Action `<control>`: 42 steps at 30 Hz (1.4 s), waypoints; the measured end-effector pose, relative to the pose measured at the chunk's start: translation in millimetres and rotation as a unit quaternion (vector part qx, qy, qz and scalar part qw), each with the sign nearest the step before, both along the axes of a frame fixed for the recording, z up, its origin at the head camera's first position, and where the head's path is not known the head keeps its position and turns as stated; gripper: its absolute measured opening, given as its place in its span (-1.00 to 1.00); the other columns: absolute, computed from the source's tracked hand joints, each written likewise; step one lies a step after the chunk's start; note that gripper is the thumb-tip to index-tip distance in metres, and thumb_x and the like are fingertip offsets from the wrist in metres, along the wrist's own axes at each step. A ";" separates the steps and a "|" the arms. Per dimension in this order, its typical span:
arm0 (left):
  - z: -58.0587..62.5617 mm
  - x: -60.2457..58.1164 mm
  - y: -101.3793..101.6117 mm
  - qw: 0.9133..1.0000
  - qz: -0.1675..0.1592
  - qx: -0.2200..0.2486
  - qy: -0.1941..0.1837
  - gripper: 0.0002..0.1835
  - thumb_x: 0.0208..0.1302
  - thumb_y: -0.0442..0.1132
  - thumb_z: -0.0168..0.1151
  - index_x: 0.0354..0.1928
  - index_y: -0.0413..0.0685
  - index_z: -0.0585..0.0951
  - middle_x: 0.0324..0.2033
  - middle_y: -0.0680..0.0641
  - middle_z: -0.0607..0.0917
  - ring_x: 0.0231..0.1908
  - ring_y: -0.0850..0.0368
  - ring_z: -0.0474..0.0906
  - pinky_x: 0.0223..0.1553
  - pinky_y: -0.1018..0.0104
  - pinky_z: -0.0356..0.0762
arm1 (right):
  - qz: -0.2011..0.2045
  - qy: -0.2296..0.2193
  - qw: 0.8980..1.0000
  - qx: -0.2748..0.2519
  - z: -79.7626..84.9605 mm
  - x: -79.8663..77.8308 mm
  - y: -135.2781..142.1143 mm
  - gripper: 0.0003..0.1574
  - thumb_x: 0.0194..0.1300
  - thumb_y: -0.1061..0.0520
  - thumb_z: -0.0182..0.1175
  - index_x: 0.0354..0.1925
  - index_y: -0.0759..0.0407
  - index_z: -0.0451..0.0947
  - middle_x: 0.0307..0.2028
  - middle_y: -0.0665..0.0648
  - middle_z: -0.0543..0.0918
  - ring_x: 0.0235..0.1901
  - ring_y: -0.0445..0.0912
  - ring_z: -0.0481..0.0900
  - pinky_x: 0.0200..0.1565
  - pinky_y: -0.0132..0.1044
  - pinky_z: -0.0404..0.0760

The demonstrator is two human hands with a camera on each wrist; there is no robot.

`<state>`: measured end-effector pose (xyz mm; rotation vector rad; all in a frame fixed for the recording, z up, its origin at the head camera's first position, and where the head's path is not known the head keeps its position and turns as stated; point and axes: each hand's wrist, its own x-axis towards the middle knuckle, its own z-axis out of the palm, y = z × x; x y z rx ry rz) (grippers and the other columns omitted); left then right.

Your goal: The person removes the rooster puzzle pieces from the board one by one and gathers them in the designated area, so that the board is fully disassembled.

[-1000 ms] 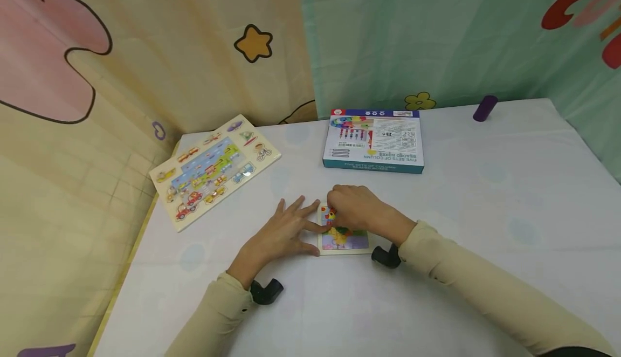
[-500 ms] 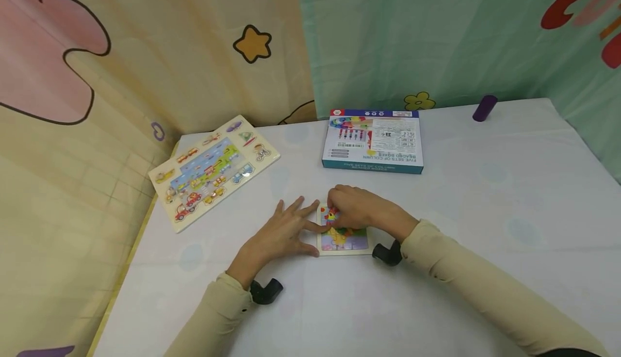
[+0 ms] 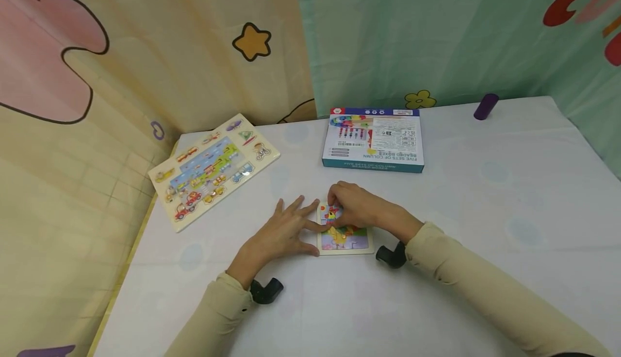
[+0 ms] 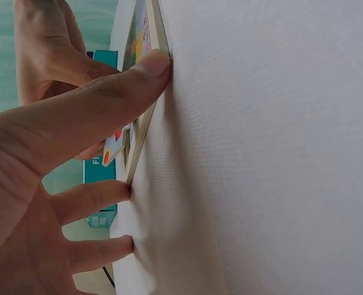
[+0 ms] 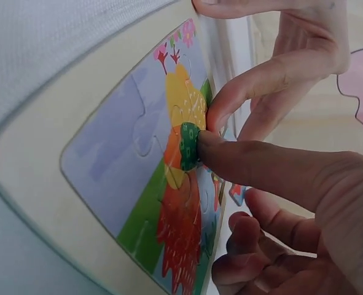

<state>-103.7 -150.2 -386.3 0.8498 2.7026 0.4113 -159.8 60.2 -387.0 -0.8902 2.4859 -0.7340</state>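
A small jigsaw puzzle [image 3: 345,242] in a pale frame lies flat before me, showing a colourful bird [image 5: 182,215]. My left hand [image 3: 280,232] spreads its fingers along the puzzle's left side; its thumb [image 4: 152,64] presses the frame's edge. My right hand [image 3: 358,206] is over the puzzle's upper part, its thumb on the green patch of the picture. The right fingers pinch a puzzle piece [image 4: 109,153], whose corner tilts up out of the frame at the far left. Most of that piece is hidden by the fingers.
A larger wooden vehicle puzzle board [image 3: 213,171] lies at the back left. Behind the hands sits a flat bead-set box [image 3: 372,141]. A purple cylinder [image 3: 485,107] stands at the back right. Curtains [image 3: 427,33] hang along the table's far edge.
My right hand and wrist have shifted slightly to the right, and its fingers have lifted a little, uncovering more of the puzzle. My left hand has stayed in place.
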 end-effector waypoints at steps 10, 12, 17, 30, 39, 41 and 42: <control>0.5 0.3 0.3 1.000 0.010 0.005 -0.013 -0.39 -0.08 0.09 0.55 0.12 0.28 0.68 0.43 -0.11 0.29 0.45 -0.34 -0.01 0.29 -0.49 -0.20 | -0.021 -0.025 0.996 -0.086 -7.1 -0.6 4.4 -0.87 0.26 0.18 0.34 -0.21 0.16 0.60 -0.32 0.01 0.57 -0.33 -0.12 0.48 -0.27 -0.34 0.55; 0.5 0.2 0.4 1.000 0.010 0.004 -0.013 -0.40 -0.07 0.09 0.55 0.12 0.28 0.68 0.43 -0.11 0.29 0.45 -0.34 -0.01 0.29 -0.49 -0.20 | -0.032 -0.030 0.994 -0.103 -7.6 -0.5 4.5 -0.89 0.32 0.20 0.27 -0.17 0.17 0.60 -0.34 -0.01 0.58 -0.35 -0.13 0.49 -0.29 -0.37 0.55; 1.2 0.3 0.1 1.000 0.010 0.003 -0.015 -0.41 -0.06 0.09 0.54 0.12 0.28 0.68 0.43 -0.10 0.29 0.45 -0.34 -0.01 0.29 -0.49 -0.20 | -0.054 -0.033 0.990 -0.125 -5.4 0.0 3.1 -0.83 0.32 0.20 0.28 -0.11 0.16 0.65 -0.31 -0.02 0.63 -0.34 -0.12 0.50 -0.30 -0.35 0.58; 1.8 -1.0 0.5 0.999 0.017 0.009 -0.046 -0.38 -0.05 0.06 0.55 0.16 0.29 0.65 0.45 -0.08 0.25 0.48 -0.28 -0.09 0.30 -0.45 -0.06 | -0.122 -0.049 0.978 -0.161 -6.5 1.5 11.5 -0.85 0.27 0.18 0.33 -0.19 0.13 0.78 -0.25 0.00 0.76 -0.35 -0.12 0.56 -0.38 -0.33 0.56; 2.1 -0.9 1.0 0.998 0.020 0.007 -0.051 -0.38 -0.04 0.06 0.55 0.15 0.26 0.65 0.46 -0.10 0.23 0.48 -0.29 -0.10 0.29 -0.46 -0.05 | -0.162 -0.048 0.974 -0.152 -4.5 2.7 37.5 -0.86 0.23 0.19 0.37 -0.22 0.17 0.78 -0.26 0.06 0.77 -0.24 -0.08 0.61 -0.25 -0.26 0.55; 2.5 -0.6 1.0 0.998 0.022 0.006 -0.055 -0.37 -0.05 0.05 0.55 0.16 0.27 0.64 0.46 -0.10 0.22 0.48 -0.28 -0.11 0.30 -0.44 -0.06 | -0.173 -0.047 0.973 -0.144 -4.8 3.1 46.5 -0.87 0.23 0.20 0.37 -0.23 0.18 0.79 -0.26 0.07 0.78 -0.21 -0.07 0.61 -0.25 -0.26 0.53; 2.7 -0.5 0.9 0.998 0.023 0.007 -0.056 -0.37 -0.05 0.05 0.55 0.16 0.27 0.64 0.46 -0.10 0.22 0.48 -0.28 -0.11 0.30 -0.44 -0.07 | -0.177 -0.046 0.973 -0.141 -5.0 3.2 51.0 -0.87 0.23 0.21 0.36 -0.23 0.18 0.79 -0.26 0.07 0.78 -0.20 -0.07 0.62 -0.24 -0.25 0.52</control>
